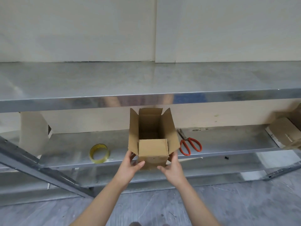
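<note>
Cardboard box (153, 154) inside bottom lost in shadow, can't tell if anything's in there. Left hand (130, 167) and right hand (173, 167): fingers mostly gone round box sides, thumbs show on front. Scissors (190, 145) blade tips right at box flap, can't tell if tucked behind. Cardboard stack (286, 132) far right blurry, chopped by frame edge. Tiny black bit (226, 157) on lower shelf (211, 165), too small to ID. Dark blob (135, 223) at bottom edge, cut off.

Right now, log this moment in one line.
cardboard box: flaps open | left hand: grips left side | right hand: grips right side | tape roll: shelf, left | scissors: shelf, right
</note>
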{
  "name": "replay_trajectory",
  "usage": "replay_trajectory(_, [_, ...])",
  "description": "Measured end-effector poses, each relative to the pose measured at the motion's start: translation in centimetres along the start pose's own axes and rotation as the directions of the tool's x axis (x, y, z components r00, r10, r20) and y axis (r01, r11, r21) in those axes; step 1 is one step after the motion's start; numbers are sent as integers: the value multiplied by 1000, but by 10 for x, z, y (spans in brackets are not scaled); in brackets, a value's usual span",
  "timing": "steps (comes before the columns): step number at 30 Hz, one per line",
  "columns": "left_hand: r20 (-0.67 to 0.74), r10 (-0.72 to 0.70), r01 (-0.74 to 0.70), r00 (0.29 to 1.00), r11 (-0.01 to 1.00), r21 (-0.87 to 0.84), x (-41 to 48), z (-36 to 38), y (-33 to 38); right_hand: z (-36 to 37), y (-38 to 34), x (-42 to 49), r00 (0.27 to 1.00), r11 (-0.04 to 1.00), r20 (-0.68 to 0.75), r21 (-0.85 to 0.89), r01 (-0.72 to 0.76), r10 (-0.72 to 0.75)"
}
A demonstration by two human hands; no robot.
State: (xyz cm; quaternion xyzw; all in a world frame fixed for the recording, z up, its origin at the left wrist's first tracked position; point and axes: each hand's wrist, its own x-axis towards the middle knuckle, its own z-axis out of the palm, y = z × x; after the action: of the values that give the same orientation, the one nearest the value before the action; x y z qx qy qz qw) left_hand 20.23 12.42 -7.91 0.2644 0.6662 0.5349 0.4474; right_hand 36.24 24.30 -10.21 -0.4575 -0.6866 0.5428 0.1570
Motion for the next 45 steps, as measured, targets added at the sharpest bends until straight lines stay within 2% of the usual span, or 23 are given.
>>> replay_trajectory(3, [-6, -14, 14, 1000, 1000, 15, 4, -4, -15, 7, 10, 7, 999, 999, -15, 19, -48, 48])
replay_trajectory(6, [16, -3, 2, 1000, 997, 77, 15, -12, -18, 15, 10, 17, 998, 1000, -65, -29, -5, 3])
replay_trajectory(10, [23, 14, -21, 1000, 942, 335, 23, -28, -13, 25, 12, 26, 993, 999, -118, -45, -7, 2])
replay_trajectory(11, [24, 59, -64, 998, 894, 444, 23, -35, -13, 25, 14, 26, 993, 999, -118, -46, -13, 8])
replay_trajectory(12, [35, 114, -113, 993, 804, 583, 23, -44, -15, 25, 16, 26, 994, 999, -111, -46, -19, 14])
replay_trajectory(14, [97, 226, -200, 969, 498, 844, 23, -65, -17, 25, 18, 25, 995, 999, -95, -44, -19, 15])
replay_trajectory(15, [142, 266, -235, 954, 360, 903, 23, -76, -15, 26, 18, 23, 996, 999, -91, -41, -16, 13])
replay_trajectory(16, [181, 294, -263, 939, 270, 926, 24, -85, -13, 26, 17, 20, 996, 999, -91, -34, -14, 11])
replay_trajectory(20, [268, 285, -301, 920, 76, 951, 22, -103, 2, 28, 22, -4, 994, 999, -106, 17, -32, 34])
replay_trajectory(26, [386, 270, -363, 882, -131, 922, 28, -82, 28, -4, 20, -33, 973, 997, -229, 73, 17, 0])
replay_trajectory(30, [454, 287, -419, 843, -178, 891, 30, -30, 37, -59, 34, -47, 952, 998, -307, 62, 30, -10])
replay_trajectory(35, [481, 349, -457, 804, -153, 876, 39, 63, 49, -153, 57, -62, 929, 998, -364, -8, 67, -65])
replay_trajectory(45, [470, 344, -470, 813, -92, 878, 29, 277, 42, -364, 121, -67, 939, 986, -335, -163, 26, -80])
